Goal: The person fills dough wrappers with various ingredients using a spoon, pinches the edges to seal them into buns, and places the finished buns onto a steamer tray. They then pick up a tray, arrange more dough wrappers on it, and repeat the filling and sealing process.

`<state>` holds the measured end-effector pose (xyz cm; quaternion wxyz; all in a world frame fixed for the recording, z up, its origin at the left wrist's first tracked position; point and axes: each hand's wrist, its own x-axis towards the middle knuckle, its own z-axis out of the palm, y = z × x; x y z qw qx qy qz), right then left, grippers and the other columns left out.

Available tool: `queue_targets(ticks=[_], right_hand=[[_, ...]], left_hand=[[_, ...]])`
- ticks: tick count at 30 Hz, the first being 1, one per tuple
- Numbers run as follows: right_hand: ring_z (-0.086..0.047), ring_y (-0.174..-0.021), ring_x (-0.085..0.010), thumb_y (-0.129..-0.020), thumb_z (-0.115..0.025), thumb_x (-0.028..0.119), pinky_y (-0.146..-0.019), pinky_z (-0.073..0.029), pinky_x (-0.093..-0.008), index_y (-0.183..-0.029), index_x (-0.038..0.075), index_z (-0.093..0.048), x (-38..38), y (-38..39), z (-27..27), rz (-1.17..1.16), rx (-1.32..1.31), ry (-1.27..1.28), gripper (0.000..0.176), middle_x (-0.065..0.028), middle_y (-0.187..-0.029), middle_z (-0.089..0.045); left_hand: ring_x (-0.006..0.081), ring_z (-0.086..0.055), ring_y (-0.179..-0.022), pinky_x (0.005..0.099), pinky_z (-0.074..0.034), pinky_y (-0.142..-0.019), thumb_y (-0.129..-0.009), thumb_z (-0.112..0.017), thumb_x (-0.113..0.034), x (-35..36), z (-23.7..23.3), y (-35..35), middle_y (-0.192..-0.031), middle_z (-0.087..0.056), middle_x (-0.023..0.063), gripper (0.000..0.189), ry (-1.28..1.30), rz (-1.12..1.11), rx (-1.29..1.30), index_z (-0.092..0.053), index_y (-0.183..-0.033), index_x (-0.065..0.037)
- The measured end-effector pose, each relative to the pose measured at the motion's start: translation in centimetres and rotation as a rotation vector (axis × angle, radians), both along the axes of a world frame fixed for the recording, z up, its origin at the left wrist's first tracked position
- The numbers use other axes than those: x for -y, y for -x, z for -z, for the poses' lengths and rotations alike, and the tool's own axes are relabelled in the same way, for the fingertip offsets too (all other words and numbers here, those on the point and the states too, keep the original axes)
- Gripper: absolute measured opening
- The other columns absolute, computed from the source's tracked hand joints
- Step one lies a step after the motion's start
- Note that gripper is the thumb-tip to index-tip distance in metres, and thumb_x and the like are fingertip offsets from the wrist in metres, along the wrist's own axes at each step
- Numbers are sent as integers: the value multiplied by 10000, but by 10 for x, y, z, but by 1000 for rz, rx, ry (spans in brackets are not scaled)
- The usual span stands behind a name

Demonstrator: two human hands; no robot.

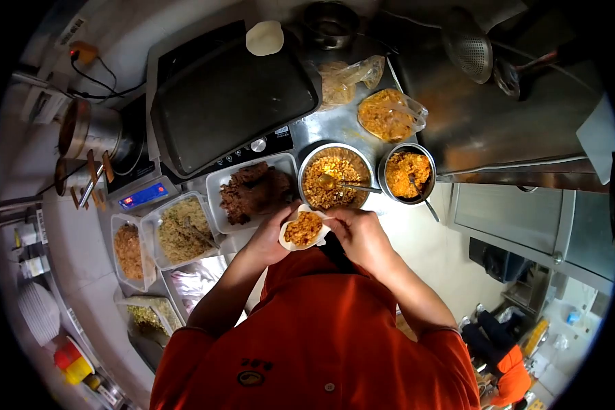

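So on the far left there's a blue-lit display [142,195] with digits too small to read, then a white tray [215,198] of dark chopped meat [266,191], and the red shirt [307,328] has tiny lettering over an oval logo [251,378], also unreadable for me. The left hand [270,237] cups a round dough wrapper [319,240] loaded with orangey filling [303,228], right in front of the big steel bowl [303,162]. Right hand [356,236] has its fingertips closed narrow on the wrapper's right edge, with a smaller bowl [383,179] farther right.
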<state>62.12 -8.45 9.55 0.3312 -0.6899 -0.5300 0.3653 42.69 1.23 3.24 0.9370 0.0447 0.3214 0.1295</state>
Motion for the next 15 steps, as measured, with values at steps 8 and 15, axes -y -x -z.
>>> queue_targets(ticks=[8, 15], right_hand=[[-715, -805, -405, -891, -719, 32, -680, -571, -438, -1048, 12, -709, 1, 7, -10, -23, -5, 22, 158, -214, -935, -726], [-697, -820, -434, -900, -710, 42, -682, -565, -455, -1008, 6, -704, -1, 9, -17, -18, 36, -73, 115, -233, -897, -709]], left_hand=[[221, -687, -1073, 374, -559, -932, -1079, -495, -292, 4, 8, 5, -1193, -690, 98, 340, -69, 75, -76, -608, -1275, -37], [257, -695, -1066, 421, -581, -940, -1087, -470, -361, 6, 12, 10, -1196, -689, 130, 417, -49, 114, -20, -595, -1275, -10]])
